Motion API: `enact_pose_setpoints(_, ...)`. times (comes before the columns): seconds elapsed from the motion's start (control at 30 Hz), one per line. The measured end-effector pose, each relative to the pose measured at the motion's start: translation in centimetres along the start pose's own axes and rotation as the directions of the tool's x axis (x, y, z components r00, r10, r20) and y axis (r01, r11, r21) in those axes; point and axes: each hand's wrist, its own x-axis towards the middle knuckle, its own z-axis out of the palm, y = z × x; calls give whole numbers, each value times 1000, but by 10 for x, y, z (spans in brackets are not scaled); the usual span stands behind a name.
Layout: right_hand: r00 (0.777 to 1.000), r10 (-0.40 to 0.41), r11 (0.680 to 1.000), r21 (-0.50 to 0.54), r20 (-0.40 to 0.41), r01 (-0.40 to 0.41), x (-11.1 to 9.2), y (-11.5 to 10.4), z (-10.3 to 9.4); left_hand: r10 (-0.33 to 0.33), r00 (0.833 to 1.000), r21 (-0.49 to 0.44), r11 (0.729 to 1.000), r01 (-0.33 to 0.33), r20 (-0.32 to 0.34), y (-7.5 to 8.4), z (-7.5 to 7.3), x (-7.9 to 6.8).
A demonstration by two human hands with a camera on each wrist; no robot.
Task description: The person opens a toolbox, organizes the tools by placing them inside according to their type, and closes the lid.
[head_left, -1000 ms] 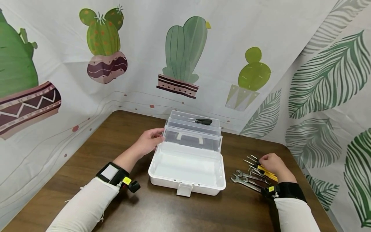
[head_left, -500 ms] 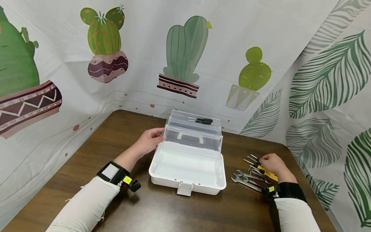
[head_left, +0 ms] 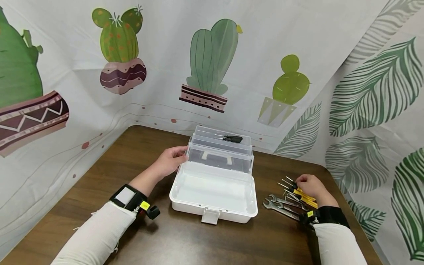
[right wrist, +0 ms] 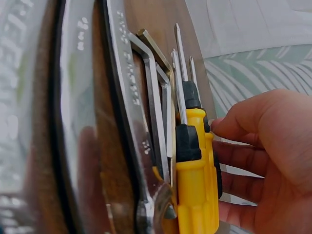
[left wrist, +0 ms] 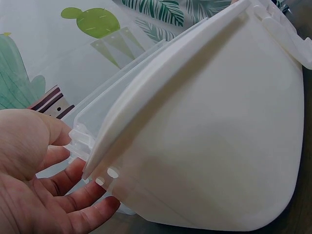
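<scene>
The left hand [head_left: 169, 161], loosely spread, touches one open white plastic toolbox [head_left: 228, 217], two black-handled screwdrivers [head_left: 233, 139] in its clear lid [head_left: 220, 148], and rightward on the brown bench [head_left: 149, 143] three silver wrenches [head_left: 279, 208] lie beside three yellow-and-black screwdrivers [right wrist: 192, 190] that the right hand [head_left: 311, 186] touches, whether pinching I cannot tell, everything visibly unmoved since earlier.

Free tabletop [head_left: 241, 239] lies before the toolbox [head_left: 185, 208], while wrenches [head_left: 281, 210] narrow the passage along its right side.
</scene>
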Motion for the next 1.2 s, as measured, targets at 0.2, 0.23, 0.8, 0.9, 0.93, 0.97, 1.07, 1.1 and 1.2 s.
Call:
enact_pose_setpoints(0.2, 1000, -5, 1000, -6, 13, 5, 6, 0, -3, 4, 1000, -4, 1000, -4, 1, -1, 0, 0)
enact_pose_setpoints(0.23, 1000, -2, 1000, -12, 13, 3, 7, 0, -4, 6, 1000, -5, 1000, -6, 3, -2, 0, 0)
enact_pose_setpoints(0.8, 998, 54, 998, 27, 22, -55, 17, 9, -3, 5, 1000, -9, 1000, -5, 13, -1, -1, 1)
enact_pose_setpoints(0.9, 998, 64, 997, 32, 28, -65, 18, 8, -4, 8, 1000, -13, 1000, -8, 13, -1, -1, 2)
enact_pose_setpoints(0.93, 997, 67, 997, 32, 29, -68, 18, 8, -4, 10, 1000, -13, 1000, -10, 13, 0, -1, 2)
enact_pose_setpoints(0.97, 997, 68, 997, 32, 33, -69, 19, 8, -4, 11, 1000, -12, 1000, -11, 13, -1, -1, 2)
enact_pose_setpoints(1.07, 997, 71, 997, 31, 38, -72, 19, 9, -3, 11, 1000, -10, 1000, -11, 13, -2, -1, 2)
enact_pose_setpoints(1.1, 997, 71, 997, 29, 38, -72, 19, 9, -3, 10, 1000, -9, 1000, -9, 14, -2, -1, 2)
enact_pose_setpoints(1.2, 997, 69, 997, 23, 38, -70, 18, 8, -3, 2, 1000, -10, 1000, -2, 13, -3, -1, 2)
